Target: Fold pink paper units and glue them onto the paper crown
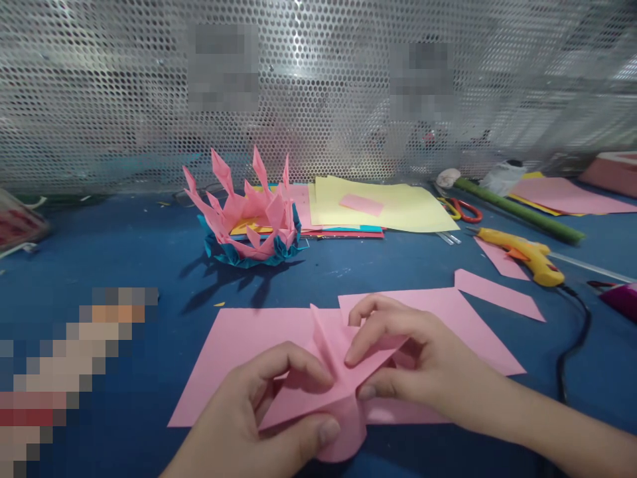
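Observation:
A partly folded sheet of pink paper (343, 392) is held between my two hands, with a raised crease standing up in its middle and a rounded flap curving down at the front. My left hand (263, 405) pinches its left side, thumb below and fingers on top. On the right side, my right hand (413, 358) grips the paper between thumb and fingers. Beneath both hands, flat pink sheets (239, 332) lie on the blue table (109, 265). Beyond them stands a folded-paper crown (249, 219) with pink points and a blue base.
Yellow sheets (398, 206) lie stacked at the back, near red-handled scissors (468, 210). To the right are a yellow glue gun (527, 255) with a black cord (572, 345), a green stem (522, 210) and pink strips (497, 294). A perforated metal panel (318, 86) closes off the back.

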Demonstrator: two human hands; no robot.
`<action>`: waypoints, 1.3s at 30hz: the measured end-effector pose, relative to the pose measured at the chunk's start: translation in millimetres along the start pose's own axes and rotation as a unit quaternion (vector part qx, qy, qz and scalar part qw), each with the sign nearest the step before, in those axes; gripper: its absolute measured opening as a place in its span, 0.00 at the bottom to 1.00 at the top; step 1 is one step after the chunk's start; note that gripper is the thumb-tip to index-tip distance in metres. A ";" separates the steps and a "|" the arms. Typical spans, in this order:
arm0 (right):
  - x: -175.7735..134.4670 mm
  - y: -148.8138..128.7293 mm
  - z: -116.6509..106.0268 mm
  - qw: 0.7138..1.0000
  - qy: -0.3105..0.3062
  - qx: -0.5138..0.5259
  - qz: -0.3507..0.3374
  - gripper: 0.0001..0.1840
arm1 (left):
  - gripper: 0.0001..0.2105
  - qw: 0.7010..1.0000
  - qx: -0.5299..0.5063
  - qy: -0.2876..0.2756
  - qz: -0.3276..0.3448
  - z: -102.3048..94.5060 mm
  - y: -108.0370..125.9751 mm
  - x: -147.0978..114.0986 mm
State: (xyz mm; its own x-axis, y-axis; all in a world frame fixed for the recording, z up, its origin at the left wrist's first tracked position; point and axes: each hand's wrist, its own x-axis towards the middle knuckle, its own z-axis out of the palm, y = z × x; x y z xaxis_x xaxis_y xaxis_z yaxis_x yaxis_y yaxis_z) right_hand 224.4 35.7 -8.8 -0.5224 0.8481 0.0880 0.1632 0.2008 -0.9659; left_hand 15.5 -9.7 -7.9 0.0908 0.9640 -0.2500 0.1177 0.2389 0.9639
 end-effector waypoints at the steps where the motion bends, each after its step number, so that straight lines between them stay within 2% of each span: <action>1: 0.6 1.2 0.2 1.000 0.000 -0.002 -0.004 0.08 | 0.07 1.000 0.000 -0.009 0.000 -0.5 -0.8 1.1; 5: 1.9 4.2 1.6 1.000 -0.004 -0.004 -0.003 0.05 | 0.03 0.998 -0.006 -0.060 -0.008 -2.4 -4.6 4.5; 8: 2.3 3.3 3.2 1.000 -0.009 -0.003 -0.024 0.05 | 0.05 0.996 -0.018 -0.086 0.010 -3.9 -5.8 5.1; 12: 1.2 1.2 5.0 0.999 -0.021 -0.019 -0.040 0.03 | 0.06 0.996 0.050 -0.061 0.041 -6.4 -6.4 4.9; 16: -0.4 2.0 5.6 0.996 0.004 -0.074 -0.052 0.03 | 0.06 0.984 0.149 -0.034 0.092 -9.5 -8.2 6.1; 20: 0.2 2.2 5.2 0.988 -0.001 -0.136 -0.079 0.04 | 0.07 0.980 0.141 -0.081 0.112 -11.6 -7.4 9.0; 23: 1.3 -0.3 4.7 0.973 -0.027 -0.201 -0.108 0.04 | 0.06 0.967 0.184 -0.117 0.130 -11.9 -4.6 11.0; 27: 1.6 -3.7 5.2 0.959 -0.055 -0.247 -0.130 0.04 | 0.06 0.964 0.199 -0.141 0.104 -11.3 -3.6 12.4; 35: -4.4 1.5 8.7 0.963 -0.046 -0.198 -0.174 0.04 | 0.05 0.949 0.244 -0.147 0.134 -12.7 -9.2 14.9; 39: -5.5 1.6 11.0 0.964 -0.035 -0.197 -0.173 0.04 | 0.05 0.946 0.252 -0.149 0.142 -13.5 -9.1 14.8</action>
State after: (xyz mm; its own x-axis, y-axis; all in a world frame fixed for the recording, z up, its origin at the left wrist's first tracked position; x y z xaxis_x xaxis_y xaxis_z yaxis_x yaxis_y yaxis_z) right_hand 218.4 26.0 -13.5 -0.6557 0.6644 0.3586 0.2665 0.6481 -0.7134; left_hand 2.4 3.9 -19.2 0.4554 0.8871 -0.0758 0.4963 -0.1823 0.8488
